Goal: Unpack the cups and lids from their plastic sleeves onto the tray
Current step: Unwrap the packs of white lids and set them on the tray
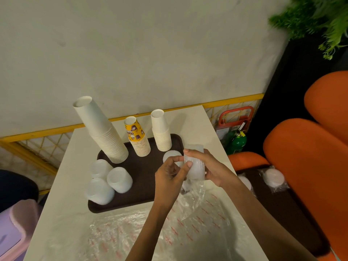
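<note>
Your right hand (211, 166) grips a sleeved lid stack (195, 166) just above the tray (143, 172), at its right edge; your left hand (169, 174) pinches the sleeve (188, 196) trailing below it.

Both hands meet over the near right corner of the brown tray (139, 172): the right hand (211, 166) grips a stack of lids (195, 166), and the left hand (169, 176) pinches its plastic sleeve (195, 189).
</note>
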A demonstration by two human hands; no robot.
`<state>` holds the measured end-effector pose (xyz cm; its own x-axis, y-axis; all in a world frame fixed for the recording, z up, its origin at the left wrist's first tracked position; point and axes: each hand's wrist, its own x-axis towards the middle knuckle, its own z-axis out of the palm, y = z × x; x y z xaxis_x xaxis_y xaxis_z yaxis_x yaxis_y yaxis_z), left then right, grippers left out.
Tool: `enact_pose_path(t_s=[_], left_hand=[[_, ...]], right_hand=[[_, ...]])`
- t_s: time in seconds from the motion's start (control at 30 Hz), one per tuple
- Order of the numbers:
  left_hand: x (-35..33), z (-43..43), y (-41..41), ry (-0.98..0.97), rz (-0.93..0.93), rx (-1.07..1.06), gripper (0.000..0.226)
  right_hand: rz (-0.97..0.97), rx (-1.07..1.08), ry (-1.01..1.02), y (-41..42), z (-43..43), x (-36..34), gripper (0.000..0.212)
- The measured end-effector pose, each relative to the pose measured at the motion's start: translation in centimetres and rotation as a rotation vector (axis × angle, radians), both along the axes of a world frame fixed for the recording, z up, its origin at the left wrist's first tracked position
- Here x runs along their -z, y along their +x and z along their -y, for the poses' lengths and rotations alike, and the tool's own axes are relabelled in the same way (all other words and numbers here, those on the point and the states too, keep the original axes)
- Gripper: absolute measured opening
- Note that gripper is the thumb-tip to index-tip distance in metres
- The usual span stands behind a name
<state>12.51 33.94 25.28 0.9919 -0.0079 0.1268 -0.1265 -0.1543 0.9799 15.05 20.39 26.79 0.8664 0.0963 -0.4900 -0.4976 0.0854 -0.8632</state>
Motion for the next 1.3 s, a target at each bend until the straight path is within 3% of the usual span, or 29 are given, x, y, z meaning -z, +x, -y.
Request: enact_pose_path(t_s=[0.17, 0.37, 0.63, 0.77, 0.9, 1.07, 1.3], left_hand=[[0.0, -0.2, 0.4, -0.105, -0.026, 0.051, 0.016], [0.1, -0.4, 0.5, -0.136, -0.047, 0.069, 0.010], [0.1, -0.6, 0.7, -0.184, -0.089, 0.101, 0.014], [0.3, -0.7, 0.9, -0.183, -0.105, 0.087, 0.014], [0.4, -0.9, 1.0, -0.198, -0.129, 0.069, 0.016], [0.7, -0.9, 1.0, -0.215, -0.153, 0.020, 0.016], [1.4, -0.6, 1.3, -0.190, -0.178, 0.006, 0.016]], right_hand=[[0.029, -0.032, -0.030, -0.2, 0.2, -0.5, 0.086], [0.002, -0.047, -0.043, 0.1, 0.4, -0.3, 0.062], [0.008, -0.032, -0.030, 0.4, 0.3, -0.3, 0.065], [0.016, -0.035, -0.038, 0.4, 0.2, -0.3, 0.079], [0.000, -0.028, -0.046, 0.5, 0.3, -0.1, 0.080], [-0.018, 0.003, -0.089, 0.7, -0.1, 0.1, 0.064], [-0.020, 0.055, -0.193, 0.8, -0.5, 0.5, 0.069]])
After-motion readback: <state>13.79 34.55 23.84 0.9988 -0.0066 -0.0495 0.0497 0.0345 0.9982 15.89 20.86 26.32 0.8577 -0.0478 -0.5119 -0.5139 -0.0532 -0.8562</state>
